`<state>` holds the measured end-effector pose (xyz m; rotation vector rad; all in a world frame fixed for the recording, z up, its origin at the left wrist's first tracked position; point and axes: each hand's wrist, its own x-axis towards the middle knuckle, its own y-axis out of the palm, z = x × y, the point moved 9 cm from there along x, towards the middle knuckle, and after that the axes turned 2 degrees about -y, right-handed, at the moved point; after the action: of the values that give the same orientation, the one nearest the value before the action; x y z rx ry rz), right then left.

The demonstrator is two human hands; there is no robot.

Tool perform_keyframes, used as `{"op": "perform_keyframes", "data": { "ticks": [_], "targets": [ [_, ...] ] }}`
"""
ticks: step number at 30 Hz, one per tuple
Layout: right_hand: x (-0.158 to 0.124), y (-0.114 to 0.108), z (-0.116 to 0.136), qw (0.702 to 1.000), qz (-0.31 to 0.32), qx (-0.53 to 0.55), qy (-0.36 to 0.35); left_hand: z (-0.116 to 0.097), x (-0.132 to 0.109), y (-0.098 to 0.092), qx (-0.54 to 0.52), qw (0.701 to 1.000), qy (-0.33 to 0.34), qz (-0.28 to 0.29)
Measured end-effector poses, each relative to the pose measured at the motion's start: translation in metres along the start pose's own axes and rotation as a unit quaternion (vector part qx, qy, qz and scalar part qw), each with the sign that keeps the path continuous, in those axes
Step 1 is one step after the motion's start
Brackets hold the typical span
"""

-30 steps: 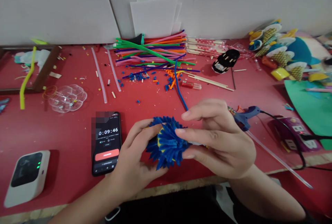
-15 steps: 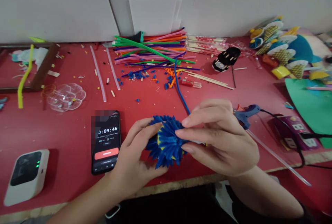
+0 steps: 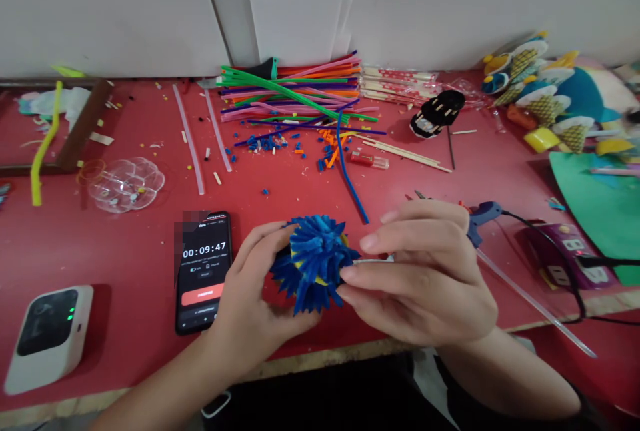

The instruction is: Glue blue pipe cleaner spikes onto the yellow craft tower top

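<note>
A pale wall (image 3: 125,11) rises behind a red table (image 3: 135,264), which fills most of the view. White sheets (image 3: 295,24) stand against the wall, and a green sheet (image 3: 585,191) lies at the far right. In front of the white sheets is a pile of coloured stems (image 3: 300,88).

Near the table's front edge, the left hand (image 3: 245,284) clasps a blue ball (image 3: 323,251) from its left side, fingers above and thumb below. The right hand (image 3: 425,271) is on the ball's other side, its thumb and fingertips close together and touching the edge; I cannot tell whether they pinch anything.

Left of the hands lie a phone (image 3: 205,271) showing 00:09:47 and, further left, a white box (image 3: 47,338) with green lights. The blue ball, spiky and edged with yellow, is held up between both hands. A clear tray (image 3: 127,184) sits beyond the phone, and a glue gun (image 3: 484,218) lies just beside the right hand. One thin blue stem (image 3: 347,178) lies beyond the ball, apart from it. Smallest are the blue snippets (image 3: 267,144) and orange snippets (image 3: 330,141) near the pile.
</note>
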<state>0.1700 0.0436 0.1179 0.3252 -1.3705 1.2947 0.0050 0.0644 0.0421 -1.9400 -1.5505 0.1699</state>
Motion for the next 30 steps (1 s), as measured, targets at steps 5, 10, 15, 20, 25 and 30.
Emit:
{"op": "perform_keyframes", "data": {
  "ticks": [5,10,15,20,25,30],
  "targets": [
    [-0.0026,0.0018,-0.0028,1.000,0.006,-0.013,0.021,-0.0017,-0.0013,0.0007,0.003,1.000,0.000,0.003],
    [-0.0052,0.0004,-0.0051,0.999,-0.011,-0.012,0.039,-0.0013,-0.0016,0.0006,0.014,1.000,0.008,0.005],
    [-0.0033,0.0038,-0.0044,0.999,0.013,-0.005,0.034,0.0005,-0.0021,0.0007,0.023,1.000,0.012,0.001],
    [-0.0013,0.0033,-0.0044,0.999,0.013,-0.008,0.030,0.0006,-0.0026,0.0008,0.030,0.999,0.012,0.000],
    [-0.0022,0.0038,-0.0039,1.000,0.017,-0.010,0.023,-0.0004,-0.0022,0.0010,0.024,1.000,0.012,0.003],
    [-0.0028,0.0042,-0.0038,0.999,0.022,-0.010,0.031,0.0005,-0.0026,0.0003,0.023,1.000,0.009,-0.002]
  ]
}}
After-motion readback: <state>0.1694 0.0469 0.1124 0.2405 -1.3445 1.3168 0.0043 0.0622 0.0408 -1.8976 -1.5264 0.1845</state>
